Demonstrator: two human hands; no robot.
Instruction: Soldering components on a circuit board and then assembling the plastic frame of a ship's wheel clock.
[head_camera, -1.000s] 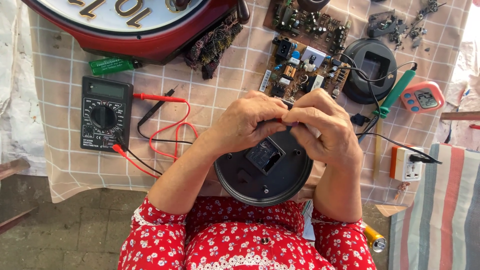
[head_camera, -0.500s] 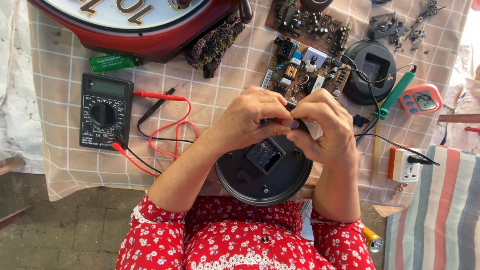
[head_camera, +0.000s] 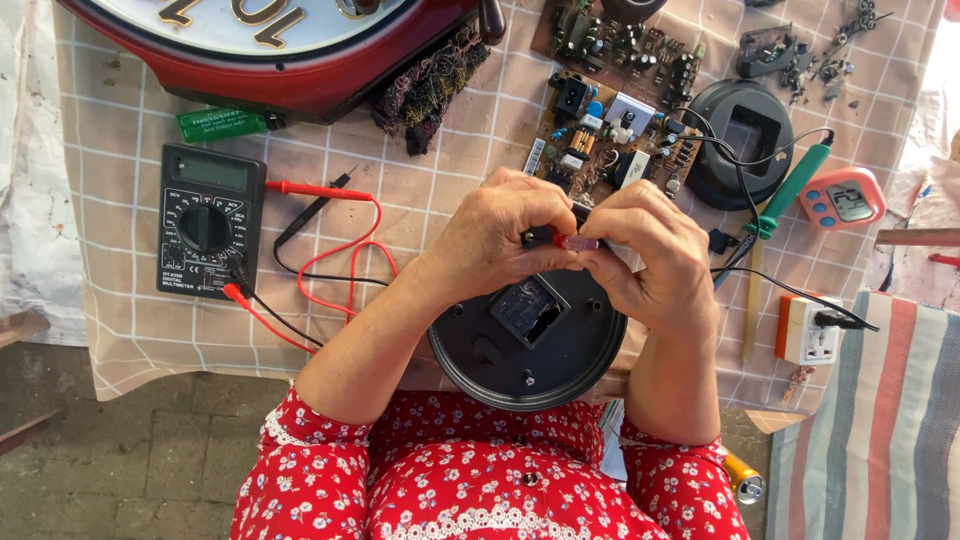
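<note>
Surface cover (head_camera: 470, 150): beige cloth with a white grid pattern.
Round clock back (head_camera: 528, 340), centre: black, with a dark square module.
Small tool (head_camera: 575, 242) between the hands: translucent pink handle, black tip.
Multimeter (head_camera: 210, 222), 9 o'clock: black body, grey display.
Test leads (head_camera: 330, 250): one red, one black.
Large clock (head_camera: 290, 50), 11 o'clock: dark red rim, pale face, gold numerals.
Lighter (head_camera: 222, 123): green.
Circuit board (head_camera: 615, 140), 1 o'clock: brown, mixed-colour parts.
Timer (head_camera: 842, 199), 3 o'clock: coral pink.
Sleeves (head_camera: 300, 470): red, white floral print.
Striped cloth (head_camera: 890, 420), 4 o'clock: grey, red, cream.
</note>
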